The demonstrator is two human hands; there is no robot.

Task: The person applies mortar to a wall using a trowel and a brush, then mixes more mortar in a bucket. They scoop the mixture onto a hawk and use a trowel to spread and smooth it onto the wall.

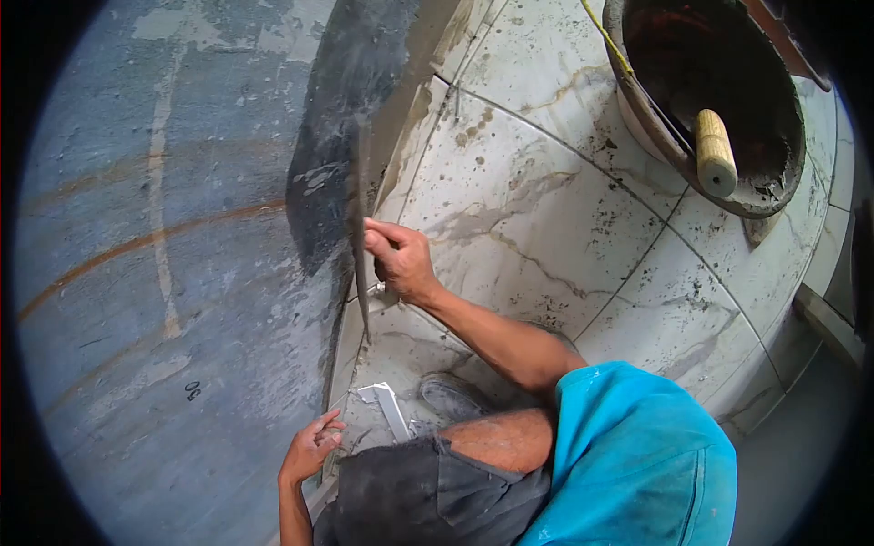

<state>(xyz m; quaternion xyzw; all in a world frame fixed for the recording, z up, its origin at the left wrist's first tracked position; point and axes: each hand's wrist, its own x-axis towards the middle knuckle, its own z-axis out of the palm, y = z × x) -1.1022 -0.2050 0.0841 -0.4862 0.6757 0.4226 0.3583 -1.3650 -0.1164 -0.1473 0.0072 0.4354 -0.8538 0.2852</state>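
My right hand (401, 259) pinches a long, thin grey strip (361, 300), seen almost edge-on close to the wall. Its kind does not show clearly, and its upper end is blurred. Low by the wall, my left hand (314, 446) holds nothing, its fingers loosely bent and apart. The grey-blue wall (218, 355) has a dark patch (332, 136) beside the strip. White marbled tiles (510, 200) cover the floor, spotted with mortar crumbs. A small white offcut (391, 411) lies between my hands, near my shoe (452, 396).
At the upper right stands a mortar-crusted bucket (624, 55) with a wooden-handled tool (716, 155) resting across its rim. A yellow cord (604, 35) reaches the bucket's edge. A length of wood (830, 323) lies at the far right.
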